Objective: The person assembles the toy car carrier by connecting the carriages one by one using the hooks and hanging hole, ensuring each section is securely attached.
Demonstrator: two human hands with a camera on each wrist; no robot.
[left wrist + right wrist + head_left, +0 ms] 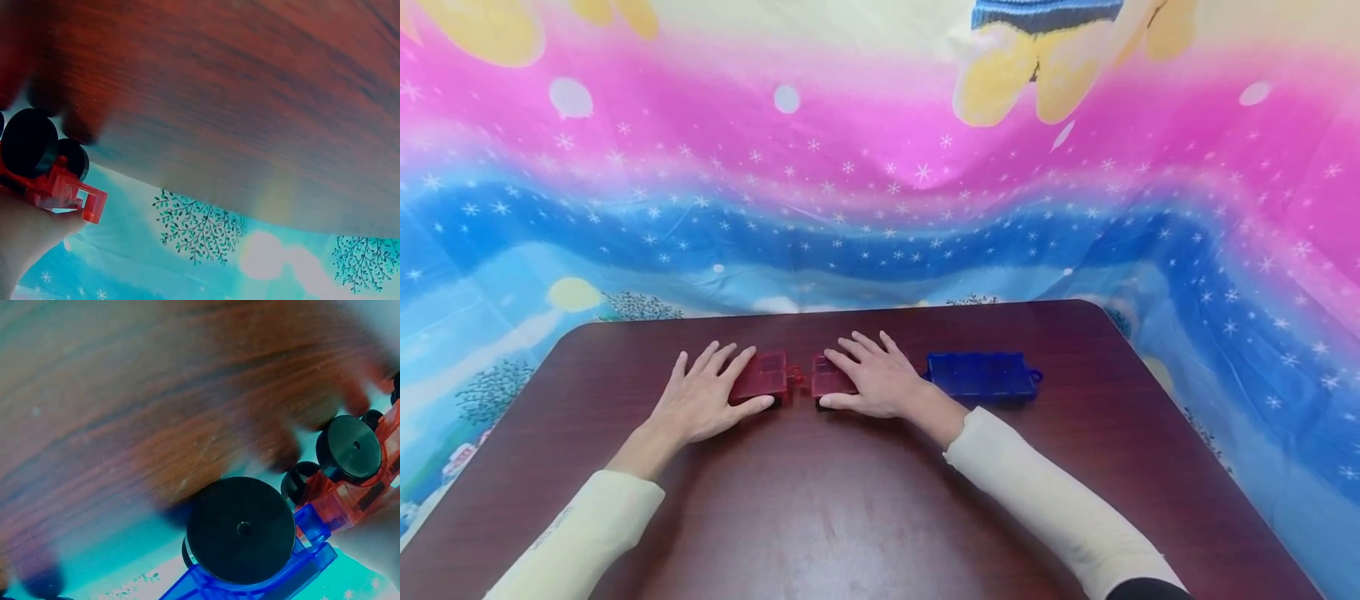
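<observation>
Two clear red plastic toy wagons with black wheels stand in line in the head view. My left hand (pixel 706 398) lies over the left red wagon (pixel 767 375), fingers straight and spread, thumb along its near edge above a wheel. Likewise, my right hand (pixel 880 382) covers much of the other red wagon (pixel 831 377), fingers stretched past its far edge and thumb at its near edge. Small red couplings (pixel 797 375) lie between the wagons. To the right stands a blue wagon (pixel 981 375); the right wrist view shows its blue coupling (pixel 311 526) at the red wagon's end.
The wagons stand on a dark brown wooden table (pixel 835 500), toward its far edge. A cloth backdrop (pixel 880 183) in pink and blue with snowflakes hangs just behind the table and along both sides.
</observation>
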